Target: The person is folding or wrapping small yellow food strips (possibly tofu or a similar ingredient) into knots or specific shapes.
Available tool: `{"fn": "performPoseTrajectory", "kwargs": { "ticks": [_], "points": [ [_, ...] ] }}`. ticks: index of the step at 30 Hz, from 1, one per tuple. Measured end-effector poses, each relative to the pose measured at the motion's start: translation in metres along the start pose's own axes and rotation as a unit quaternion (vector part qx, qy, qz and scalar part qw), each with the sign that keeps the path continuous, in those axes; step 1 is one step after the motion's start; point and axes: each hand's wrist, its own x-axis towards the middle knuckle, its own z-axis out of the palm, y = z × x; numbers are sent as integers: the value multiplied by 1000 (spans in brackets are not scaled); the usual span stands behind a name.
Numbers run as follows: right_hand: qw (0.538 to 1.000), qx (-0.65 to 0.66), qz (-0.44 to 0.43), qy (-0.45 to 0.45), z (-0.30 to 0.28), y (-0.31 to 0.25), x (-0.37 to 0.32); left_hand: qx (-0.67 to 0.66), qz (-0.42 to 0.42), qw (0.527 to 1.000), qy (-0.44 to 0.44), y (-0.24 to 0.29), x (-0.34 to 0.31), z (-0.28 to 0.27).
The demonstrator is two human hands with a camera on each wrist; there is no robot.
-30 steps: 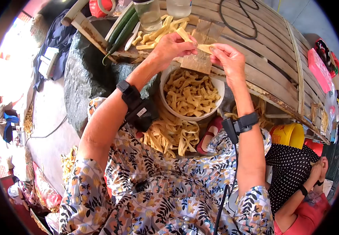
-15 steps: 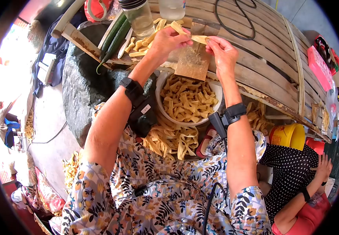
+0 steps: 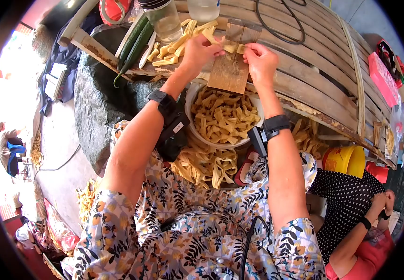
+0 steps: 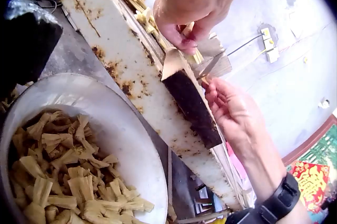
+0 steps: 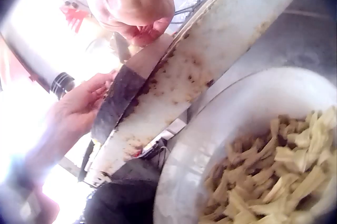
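My left hand [image 3: 199, 52] pinches a pale yellow, fibrous strip [image 3: 230, 48] at its left part. At the strip's other end, my right hand [image 3: 262, 60] pinches it between thumb and fingertips. The strip spans the wooden board [image 3: 227, 80], which lies on the bench edge. A thin grey blade [image 4: 211, 67] stands up by the board in the left wrist view, close to both hands' fingertips. Below the board, a white tub [image 3: 189, 105] holds many short yellow pieces [image 3: 223, 116]. More strips [image 3: 183, 44] lie on the bench beside my left hand.
The slatted bench [image 3: 314, 70] has a rusty front edge. Left of the hands are green cucumbers [image 3: 136, 46], a white-handled tool [image 3: 148, 50] and a jar [image 3: 164, 23]. Loose strips [image 3: 202, 165] are heaped below the tub. Another person [image 3: 363, 247] sits at right by a yellow bucket [image 3: 344, 161].
Both hands first shifted left and away from me with the strip, then came slightly lower, with the strip now across the board. The other person's hands parted and came together again.
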Motion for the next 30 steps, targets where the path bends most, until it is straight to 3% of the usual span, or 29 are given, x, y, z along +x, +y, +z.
{"fn": "performPoseTrajectory", "kwargs": {
  "ticks": [3,5,10,12,14,17,19,22,24,25,27,28,30],
  "points": [
    [996,-85,-17,27,-14,3,-1,-41,-16,999,-2,3,-7,-8],
    [1000,-17,-12,17,-21,-3,-7,-100,-27,994,-28,6,-13,-16],
    [995,50,-46,-66,-20,-51,-25,-66,-65,990,-105,23,-46,-32],
    [987,48,-115,-100,-8,-67,-25,-37,-95,985,-141,25,-58,-37],
    [969,-60,-189,-148,-2,-73,-16,24,-138,967,-211,30,-74,-36],
    [988,-25,-122,-90,2,-97,-27,150,-196,928,-278,19,-96,-36],
    [986,-19,-86,-143,-11,-105,-33,211,-241,889,-327,4,-110,-35],
    [971,-53,10,-233,-20,-109,-60,231,-204,894,-326,-26,-122,-29],
    [950,-98,67,-290,-19,-98,-79,173,-148,934,-274,-43,-113,-36],
    [930,-104,12,-352,-25,-86,-82,160,-175,936,-259,-48,-107,-40],
    [882,-145,90,-440,-28,-67,-107,187,-184,935,-240,-55,-108,-43],
    [848,-164,120,-489,-30,-58,-121,224,-164,931,-236,-51,-109,-41],
    [731,-264,180,-603,-29,-40,-149,249,-150,922,-256,-52,-109,-46]
  ]
}}
